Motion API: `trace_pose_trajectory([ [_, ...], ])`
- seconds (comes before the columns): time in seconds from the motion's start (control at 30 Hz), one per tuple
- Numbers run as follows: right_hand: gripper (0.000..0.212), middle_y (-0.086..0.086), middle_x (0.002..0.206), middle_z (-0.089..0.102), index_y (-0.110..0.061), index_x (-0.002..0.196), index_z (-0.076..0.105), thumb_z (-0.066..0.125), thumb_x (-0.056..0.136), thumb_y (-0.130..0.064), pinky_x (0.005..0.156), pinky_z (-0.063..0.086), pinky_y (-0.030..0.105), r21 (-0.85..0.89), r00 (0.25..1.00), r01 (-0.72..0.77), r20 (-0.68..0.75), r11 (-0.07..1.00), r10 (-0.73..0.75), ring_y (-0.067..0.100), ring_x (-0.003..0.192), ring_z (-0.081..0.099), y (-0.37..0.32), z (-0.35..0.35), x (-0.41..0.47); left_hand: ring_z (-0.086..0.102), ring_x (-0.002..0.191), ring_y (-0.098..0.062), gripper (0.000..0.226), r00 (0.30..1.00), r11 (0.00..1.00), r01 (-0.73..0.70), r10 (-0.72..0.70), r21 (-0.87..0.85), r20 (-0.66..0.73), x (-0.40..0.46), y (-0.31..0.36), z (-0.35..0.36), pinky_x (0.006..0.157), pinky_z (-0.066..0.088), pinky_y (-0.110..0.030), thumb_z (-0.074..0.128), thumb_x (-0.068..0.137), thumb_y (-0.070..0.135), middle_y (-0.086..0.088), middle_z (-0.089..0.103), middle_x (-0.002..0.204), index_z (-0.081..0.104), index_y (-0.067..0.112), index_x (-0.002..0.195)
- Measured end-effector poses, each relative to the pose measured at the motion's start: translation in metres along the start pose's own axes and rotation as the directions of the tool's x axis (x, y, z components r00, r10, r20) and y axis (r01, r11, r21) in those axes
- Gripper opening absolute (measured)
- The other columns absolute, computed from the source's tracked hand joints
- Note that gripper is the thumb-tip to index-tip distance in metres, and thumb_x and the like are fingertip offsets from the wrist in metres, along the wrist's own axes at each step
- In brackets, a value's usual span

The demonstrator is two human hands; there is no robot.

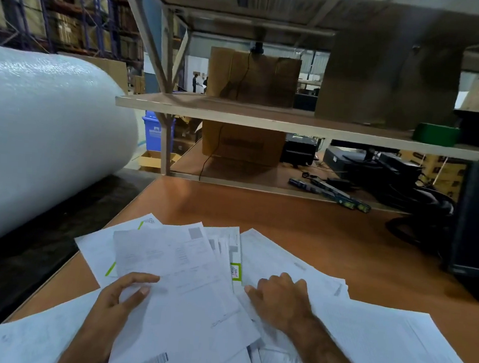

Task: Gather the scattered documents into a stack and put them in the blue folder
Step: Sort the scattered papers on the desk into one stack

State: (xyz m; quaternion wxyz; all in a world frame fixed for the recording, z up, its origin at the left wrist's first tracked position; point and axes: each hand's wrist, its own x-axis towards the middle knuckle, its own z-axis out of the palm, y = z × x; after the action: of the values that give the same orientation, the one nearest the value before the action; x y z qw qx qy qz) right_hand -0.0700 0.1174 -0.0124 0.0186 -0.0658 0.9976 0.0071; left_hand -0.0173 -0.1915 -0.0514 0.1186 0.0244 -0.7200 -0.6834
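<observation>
My left hand (120,292) pinches the near-left edge of the top printed white sheet (183,277), thumb on top and fingers curled beneath. My right hand (280,297) lies knuckles-up on the loose white paper documents (298,261) fanned across the orange-brown wooden table (343,236); its fingers are bent, but I cannot tell whether they grip a page or only press down. The papers spread from 9 o'clock to 3 o'clock around my hands, overlapping at odd angles. I see no blue folder anywhere in view.

The risk, I judge, is raking the sheets together too fast: skewed corners could fold, and the pages at 8 o'clock hang near the table's left edge and could slip off. Pages under my forearms may drag along and crumple.

At 10 o'clock a big white bubble-wrap roll (42,141) crowds the left side. At 12 o'clock stands a metal shelf (267,117) with brown cardboard boxes (253,78). At 2 o'clock lie black cables and electronics (392,177), near the farthest sheets' path.
</observation>
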Motion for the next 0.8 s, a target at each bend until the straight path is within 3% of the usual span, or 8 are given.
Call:
trace_pose_trajectory([
  [0.13, 0.047, -0.005, 0.089, 0.063, -0.02, 0.08, 0.064, 0.043, 0.098, -0.057, 0.088, 0.045, 0.035, 0.237, 0.995, -0.069, 0.083, 0.969, 0.051, 0.025, 0.109, 0.061, 0.02, -0.003, -0.005, 0.06, 0.118, -0.022, 0.032, 0.998, 0.999, 0.037, -0.038, 0.019, 0.047, -0.005, 0.004, 0.0, 0.105, 0.05, -0.05, 0.08, 0.084, 0.005, 0.008, 0.07, 0.121, 0.077, 0.022, 0.11],
  [0.17, 0.042, -0.006, 0.089, 0.061, -0.021, 0.079, 0.064, 0.049, 0.094, -0.057, 0.086, 0.049, 0.033, 0.276, 0.995, -0.098, 0.045, 0.956, 0.089, 0.024, 0.107, 0.062, 0.028, -0.003, -0.002, 0.061, 0.118, -0.022, 0.034, 0.997, 0.999, 0.028, -0.03, 0.029, 0.073, -0.006, 0.005, 0.0, 0.106, 0.049, -0.051, 0.081, 0.082, 0.003, 0.008, 0.071, 0.119, 0.076, 0.022, 0.11],
  [0.23, 0.038, 0.0, 0.118, 0.059, -0.027, 0.107, 0.066, 0.06, 0.087, -0.059, 0.093, 0.053, 0.036, 0.3, 0.98, -0.18, -0.029, 0.937, 0.198, 0.025, 0.119, 0.058, 0.048, 0.0, 0.008, 0.063, 0.116, -0.019, 0.034, 0.993, 0.998, 0.005, -0.012, 0.064, 0.119, -0.008, 0.008, 0.0, 0.107, 0.047, -0.051, 0.08, 0.079, 0.004, 0.007, 0.073, 0.115, 0.076, 0.019, 0.109],
  [0.3, 0.078, 0.007, 0.147, 0.043, -0.025, 0.14, 0.049, 0.069, 0.078, -0.066, 0.104, 0.049, 0.04, 0.31, 0.959, -0.282, 0.052, 0.908, 0.28, 0.03, 0.137, 0.044, 0.068, 0.001, 0.018, 0.063, 0.114, -0.012, 0.03, 0.987, 0.996, 0.002, -0.016, 0.09, 0.157, -0.01, 0.008, -0.001, 0.105, 0.044, -0.046, 0.075, 0.083, -0.004, 0.006, 0.073, 0.114, 0.077, 0.016, 0.105],
  [0.37, 0.114, 0.008, 0.161, 0.031, -0.024, 0.156, 0.029, 0.072, 0.065, -0.078, 0.111, 0.044, 0.045, 0.289, 0.945, -0.317, 0.172, 0.903, 0.277, 0.033, 0.146, 0.035, 0.08, 0.001, 0.029, 0.064, 0.111, -0.009, 0.032, 0.985, 0.993, 0.009, -0.028, 0.116, 0.169, -0.009, 0.008, -0.003, 0.101, 0.044, -0.038, 0.068, 0.086, -0.013, 0.005, 0.075, 0.112, 0.078, 0.013, 0.102],
  [0.53, 0.116, -0.003, 0.142, 0.054, -0.037, 0.139, 0.042, 0.082, 0.038, -0.08, 0.105, 0.047, 0.052, 0.337, 0.962, -0.266, 0.146, 0.903, 0.229, 0.027, 0.129, 0.054, 0.085, -0.001, 0.044, 0.064, 0.106, -0.006, 0.03, 0.975, 0.989, 0.027, -0.058, 0.145, 0.213, -0.006, 0.011, -0.002, 0.093, 0.046, -0.032, 0.066, 0.087, -0.014, 0.007, 0.075, 0.11, 0.077, 0.008, 0.104],
  [0.7, 0.092, -0.004, 0.116, 0.054, -0.036, 0.116, 0.055, 0.089, 0.039, -0.072, 0.102, 0.049, 0.053, 0.361, 0.958, -0.282, 0.165, 0.889, 0.236, 0.027, 0.122, 0.054, 0.088, -0.01, 0.046, 0.061, 0.106, 0.001, 0.032, 0.972, 0.987, 0.077, -0.106, 0.142, 0.208, -0.005, 0.012, 0.0, 0.09, 0.049, -0.031, 0.066, 0.088, -0.012, 0.015, 0.072, 0.114, 0.078, 0.014, 0.104],
  [0.8, 0.099, -0.003, 0.115, 0.05, -0.035, 0.12, 0.056, 0.09, 0.035, -0.073, 0.102, 0.05, 0.052, 0.326, 0.948, -0.299, 0.208, 0.897, 0.24, 0.028, 0.123, 0.052, 0.088, -0.011, 0.051, 0.061, 0.111, -0.005, 0.031, 0.975, 0.988, 0.085, -0.11, 0.132, 0.194, -0.005, 0.01, 0.0, 0.089, 0.049, -0.03, 0.066, 0.089, -0.011, 0.013, 0.072, 0.116, 0.078, 0.014, 0.103],
])
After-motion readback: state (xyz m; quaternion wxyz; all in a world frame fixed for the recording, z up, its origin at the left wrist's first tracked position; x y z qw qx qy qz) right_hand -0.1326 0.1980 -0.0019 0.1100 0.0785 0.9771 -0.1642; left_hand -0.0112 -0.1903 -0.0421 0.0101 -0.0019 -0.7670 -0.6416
